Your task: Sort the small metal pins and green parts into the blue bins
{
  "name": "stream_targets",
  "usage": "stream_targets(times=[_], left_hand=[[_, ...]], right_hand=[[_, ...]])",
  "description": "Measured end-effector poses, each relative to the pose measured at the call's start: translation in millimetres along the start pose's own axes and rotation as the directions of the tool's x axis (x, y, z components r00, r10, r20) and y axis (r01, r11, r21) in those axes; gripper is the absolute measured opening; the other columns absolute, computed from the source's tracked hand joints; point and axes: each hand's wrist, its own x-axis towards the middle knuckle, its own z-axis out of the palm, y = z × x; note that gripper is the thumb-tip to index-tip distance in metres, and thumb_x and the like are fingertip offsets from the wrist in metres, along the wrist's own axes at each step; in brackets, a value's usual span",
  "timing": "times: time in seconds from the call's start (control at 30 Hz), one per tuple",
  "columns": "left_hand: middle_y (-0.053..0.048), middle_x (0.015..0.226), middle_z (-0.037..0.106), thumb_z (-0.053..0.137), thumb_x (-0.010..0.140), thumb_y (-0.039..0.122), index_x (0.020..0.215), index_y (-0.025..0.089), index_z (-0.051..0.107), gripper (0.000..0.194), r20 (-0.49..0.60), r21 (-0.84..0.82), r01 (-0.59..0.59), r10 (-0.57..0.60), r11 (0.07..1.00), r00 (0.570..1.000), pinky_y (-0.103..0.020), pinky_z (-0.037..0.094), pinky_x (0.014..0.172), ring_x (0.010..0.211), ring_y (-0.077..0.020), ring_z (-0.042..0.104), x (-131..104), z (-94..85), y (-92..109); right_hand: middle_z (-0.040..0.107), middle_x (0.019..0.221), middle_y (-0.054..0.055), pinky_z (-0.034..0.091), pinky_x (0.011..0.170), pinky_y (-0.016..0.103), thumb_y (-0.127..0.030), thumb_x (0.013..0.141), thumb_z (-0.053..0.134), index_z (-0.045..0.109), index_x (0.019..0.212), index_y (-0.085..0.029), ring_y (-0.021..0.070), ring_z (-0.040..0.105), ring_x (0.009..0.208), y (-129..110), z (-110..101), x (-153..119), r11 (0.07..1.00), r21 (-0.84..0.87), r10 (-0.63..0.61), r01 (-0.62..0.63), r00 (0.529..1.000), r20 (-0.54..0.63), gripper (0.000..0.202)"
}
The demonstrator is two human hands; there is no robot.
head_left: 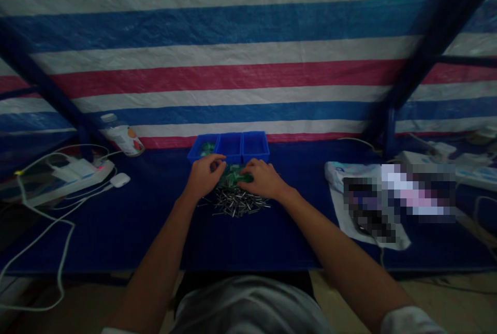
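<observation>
A heap of small green translucent pieces (233,174) lies on the blue table, just behind a loose pile of metal nails (240,203). My left hand (205,174) hovers at the left side of the green heap, fingers bent and a gap showing between thumb and forefinger. At the heap's right side, my right hand (264,178) has its fingertips down among the green pieces, pinched around one of them. Behind both hands stands a blue three-compartment tray (255,158); its left compartment contains more green pieces (207,148).
On the left are a power strip (77,181) with white cables, a white charger (120,180) and a bottle (123,136). To the right lie a plastic packet (336,174), a blurred dark object (368,209) and another power strip (419,160). A striped sheet (248,72) hangs behind.
</observation>
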Motion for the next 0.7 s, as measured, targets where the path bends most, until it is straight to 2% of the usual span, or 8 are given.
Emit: stream_targets(times=[0.1,0.23,0.37,0.47,0.53,0.7], left_hand=[[-0.004,0.082,0.072,0.058,0.085,0.029,0.100,0.019,0.071,0.023,0.097,-0.032,-0.046,0.049,0.998,0.994,-0.031,0.049,0.071,0.072,-0.0178,0.063,-3,8.0,4],[-0.005,0.083,0.071,0.058,0.085,0.029,0.098,0.019,0.071,0.021,0.135,-0.047,-0.067,0.073,0.997,0.988,-0.033,0.050,0.072,0.072,-0.0186,0.064,-4,13.9,4],[-0.006,0.088,0.071,0.057,0.085,0.027,0.100,0.019,0.070,0.021,0.134,-0.028,-0.104,0.107,0.994,0.985,-0.035,0.051,0.076,0.077,-0.0196,0.064,-4,14.5,3],[-0.007,0.098,0.071,0.057,0.085,0.026,0.101,0.019,0.071,0.022,0.145,-0.019,-0.127,0.128,0.992,0.981,-0.036,0.051,0.082,0.085,-0.0208,0.065,-4,14.8,1],[-0.007,0.100,0.072,0.056,0.085,0.023,0.101,0.020,0.071,0.022,0.161,-0.018,-0.134,0.135,0.991,0.978,-0.037,0.050,0.086,0.088,-0.0213,0.065,-4,15.3,0],[-0.006,0.093,0.071,0.057,0.084,0.021,0.102,0.019,0.072,0.023,0.199,-0.009,-0.109,0.109,0.994,0.974,-0.034,0.050,0.079,0.080,-0.0202,0.065,-4,16.8,2]], right_hand=[[0.062,0.121,0.011,0.044,0.093,0.048,-0.045,0.084,0.064,0.071,0.109,-0.023,0.0291,0.056,0.111,0,3,1,0.999,0.034,-0.013,0.014,1.000,-0.017,0.034],[0.065,0.110,0.011,0.044,0.095,0.039,-0.035,0.090,0.057,0.070,0.105,-0.018,0.0244,0.057,0.109,0,7,4,0.991,0.109,-0.064,0.073,0.995,-0.077,0.026],[0.065,0.114,0.014,0.043,0.098,0.040,-0.029,0.092,0.054,0.066,0.112,-0.015,0.0246,0.056,0.112,3,8,5,0.996,0.087,0.028,-0.013,0.984,-0.175,0.028],[0.067,0.112,0.014,0.045,0.092,0.038,-0.029,0.087,0.059,0.064,0.115,-0.014,0.0258,0.060,0.106,5,7,5,0.994,0.051,0.103,-0.096,0.984,-0.147,0.032],[0.069,0.108,0.013,0.047,0.087,0.036,-0.026,0.086,0.060,0.065,0.114,-0.015,0.0247,0.063,0.099,5,6,4,0.993,0.048,0.115,-0.110,0.987,-0.111,0.030],[0.072,0.103,0.011,0.048,0.081,0.034,-0.015,0.085,0.056,0.067,0.111,-0.017,0.0239,0.066,0.094,2,4,4,0.992,0.068,0.110,-0.103,0.988,-0.105,0.028]])
